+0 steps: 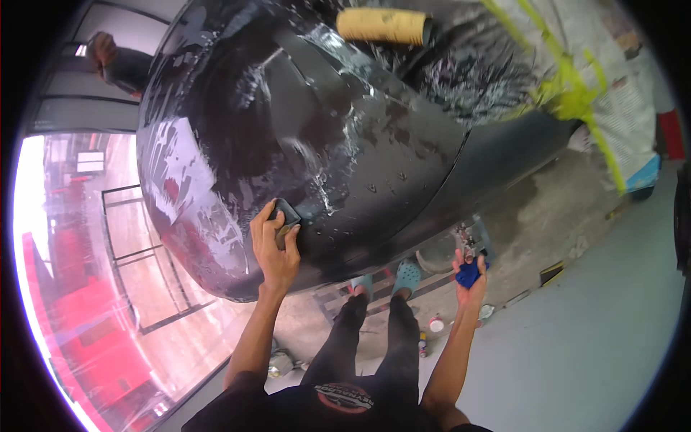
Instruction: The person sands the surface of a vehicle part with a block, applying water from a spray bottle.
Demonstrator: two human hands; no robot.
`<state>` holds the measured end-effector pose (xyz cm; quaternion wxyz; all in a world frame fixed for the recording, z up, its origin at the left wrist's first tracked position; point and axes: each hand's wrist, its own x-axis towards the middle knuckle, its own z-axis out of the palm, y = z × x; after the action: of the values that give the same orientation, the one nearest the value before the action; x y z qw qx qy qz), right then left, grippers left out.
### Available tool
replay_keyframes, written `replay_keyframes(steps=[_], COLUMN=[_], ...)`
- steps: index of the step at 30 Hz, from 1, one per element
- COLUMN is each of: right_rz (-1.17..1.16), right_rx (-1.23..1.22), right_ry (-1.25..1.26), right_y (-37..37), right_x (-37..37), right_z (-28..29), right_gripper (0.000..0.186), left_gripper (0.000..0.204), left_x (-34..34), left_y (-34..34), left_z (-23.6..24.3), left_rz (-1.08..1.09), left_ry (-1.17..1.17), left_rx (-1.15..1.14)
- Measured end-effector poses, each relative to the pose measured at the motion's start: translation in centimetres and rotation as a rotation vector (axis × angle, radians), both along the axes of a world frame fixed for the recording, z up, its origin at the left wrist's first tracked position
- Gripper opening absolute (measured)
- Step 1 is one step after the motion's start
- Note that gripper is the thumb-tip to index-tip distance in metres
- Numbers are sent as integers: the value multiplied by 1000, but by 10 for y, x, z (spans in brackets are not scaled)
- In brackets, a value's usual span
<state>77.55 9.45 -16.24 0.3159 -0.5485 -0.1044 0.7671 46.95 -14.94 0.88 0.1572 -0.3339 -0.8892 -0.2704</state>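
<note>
Head view: left hand (276, 253), fingers half-bent, grips dark block (287, 213) against wet dark panel (403, 162); right hand (471, 292), fingers curled in, holds bunched blue cloth (468, 274).

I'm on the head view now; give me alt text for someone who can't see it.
A person's left hand holds a dark block against a dark, wet-looking curved panel, while the right hand, off the panel, grips a bunched blue cloth. Toward the top are a yellow ribbed tube and yellow-green tape.
</note>
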Motion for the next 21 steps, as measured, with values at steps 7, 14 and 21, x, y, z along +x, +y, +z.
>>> replay_keyframes(steps=[7, 14, 21], right_rz=[446, 781, 636], right_rx=[582, 1319, 1683], right_ry=[134, 28, -501], right_y=[-9, -64, -20], right_x=[-183, -422, -387], right_z=[216, 237, 203], right_gripper=[23, 23, 15], left_gripper=[41, 33, 24], left_x=[-126, -171, -250], left_y=[61, 110, 102], left_z=[23, -40, 2], left_rz=[-82, -29, -57], left_ry=[-68, -901, 175], left_rx=[110, 880, 207])
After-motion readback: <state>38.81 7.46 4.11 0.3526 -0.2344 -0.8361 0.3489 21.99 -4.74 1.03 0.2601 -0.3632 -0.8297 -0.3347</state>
